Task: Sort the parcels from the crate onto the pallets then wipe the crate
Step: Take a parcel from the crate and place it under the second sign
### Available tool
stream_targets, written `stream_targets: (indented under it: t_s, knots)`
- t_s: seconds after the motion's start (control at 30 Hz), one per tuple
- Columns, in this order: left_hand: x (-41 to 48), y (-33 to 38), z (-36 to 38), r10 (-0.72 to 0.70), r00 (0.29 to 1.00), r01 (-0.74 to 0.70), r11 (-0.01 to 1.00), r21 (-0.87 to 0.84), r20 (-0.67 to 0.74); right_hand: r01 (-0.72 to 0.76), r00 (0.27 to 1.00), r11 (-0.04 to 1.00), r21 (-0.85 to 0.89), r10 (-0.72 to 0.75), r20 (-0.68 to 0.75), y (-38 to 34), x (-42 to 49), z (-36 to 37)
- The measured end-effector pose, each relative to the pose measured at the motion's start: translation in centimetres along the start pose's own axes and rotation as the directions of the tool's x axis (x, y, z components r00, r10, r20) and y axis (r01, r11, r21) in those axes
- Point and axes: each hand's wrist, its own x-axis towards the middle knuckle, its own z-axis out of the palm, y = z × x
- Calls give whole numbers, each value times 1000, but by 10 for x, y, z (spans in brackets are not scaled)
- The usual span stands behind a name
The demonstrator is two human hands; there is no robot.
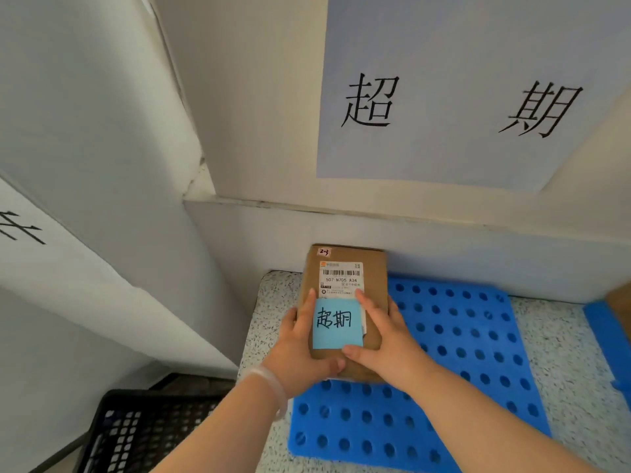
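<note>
A brown cardboard parcel (372,268) with a white shipping label and a blue handwritten note lies over the far left corner of the blue perforated pallet (457,339), against the wall. My left hand (300,349) grips its left side and near edge. On its right side and top rests my right hand (386,336), fingers laid flat. The black mesh crate (136,431) stands at the lower left, its inside mostly out of view.
A large paper sign with two black characters (454,93) hangs on the wall above the pallet. A second blue pallet (611,339) with a brown box corner shows at the right edge. The floor is speckled grey. A white wall corner juts out on the left.
</note>
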Motion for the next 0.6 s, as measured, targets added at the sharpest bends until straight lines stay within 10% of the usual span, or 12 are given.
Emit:
stream_targets:
  t_s: [0.6]
  knots:
    - [1,8,-6,-130,991,130,989,76,-1,-71,997,997,-35,71,-6,-5,0,-7]
